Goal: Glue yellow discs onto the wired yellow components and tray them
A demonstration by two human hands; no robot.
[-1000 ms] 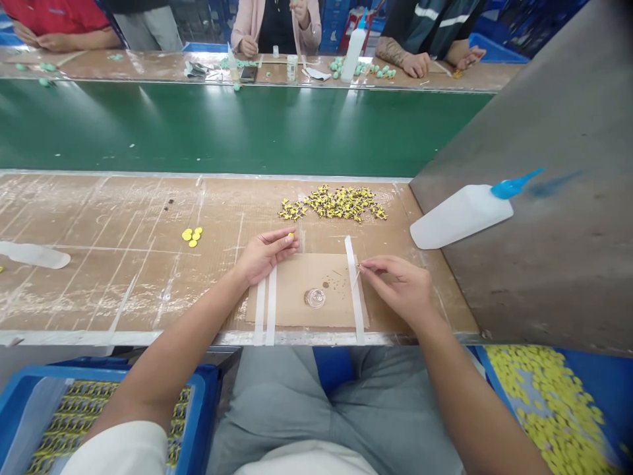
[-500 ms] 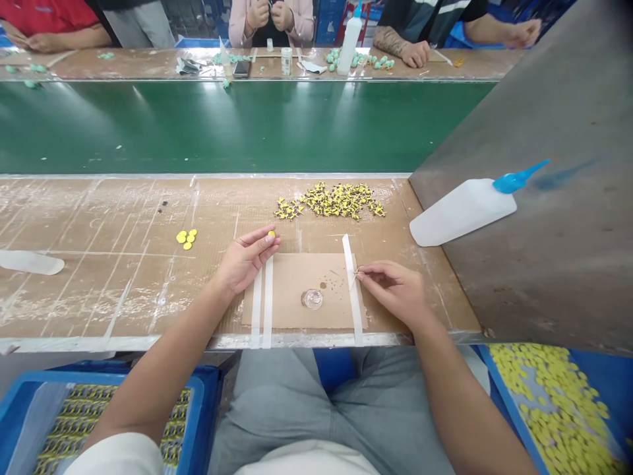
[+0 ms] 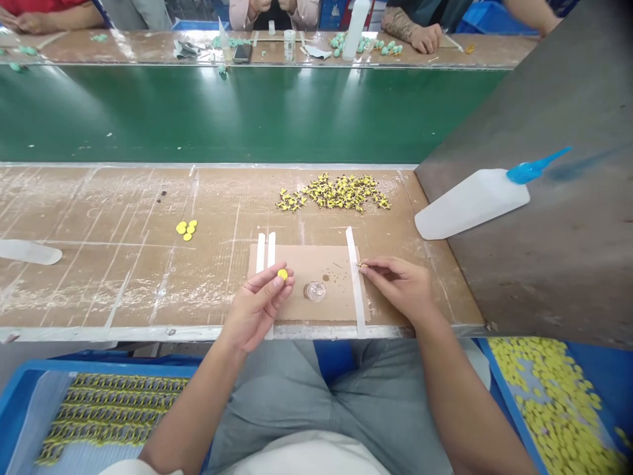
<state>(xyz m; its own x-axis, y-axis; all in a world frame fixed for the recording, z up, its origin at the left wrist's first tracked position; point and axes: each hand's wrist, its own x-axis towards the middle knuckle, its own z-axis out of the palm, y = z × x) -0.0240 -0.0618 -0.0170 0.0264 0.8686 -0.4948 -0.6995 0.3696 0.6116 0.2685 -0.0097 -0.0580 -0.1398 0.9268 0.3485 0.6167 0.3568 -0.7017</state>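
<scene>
Between thumb and fingers, my left hand [image 3: 260, 303] pinches a yellow disc [image 3: 282, 274] over the left part of a cardboard sheet [image 3: 297, 256]. My right hand [image 3: 400, 284] is closed on a thin pointed tool [image 3: 361, 265], too small to make out fully, by the sheet's right tape strip [image 3: 355, 284]. A small clear glass dish [image 3: 315, 291] sits on the sheet, with tiny specks beside it. Behind the sheet lies a pile of small yellow-and-black pieces [image 3: 346, 192]. Several yellow discs [image 3: 187, 228] rest to the left.
A white bottle with a blue nozzle [image 3: 472, 203] leans by the grey panel [image 3: 554, 264] at right. Another bottle [image 3: 30, 251] lies far left. Blue trays [image 3: 20, 389] flank my legs. Beyond the green belt [image 3: 247, 112], other people sit at a bench.
My left hand has moved down and right with the yellow disc, now over the cardboard. My right hand still holds the thin tool near the tape. The whole view has shifted slightly.
</scene>
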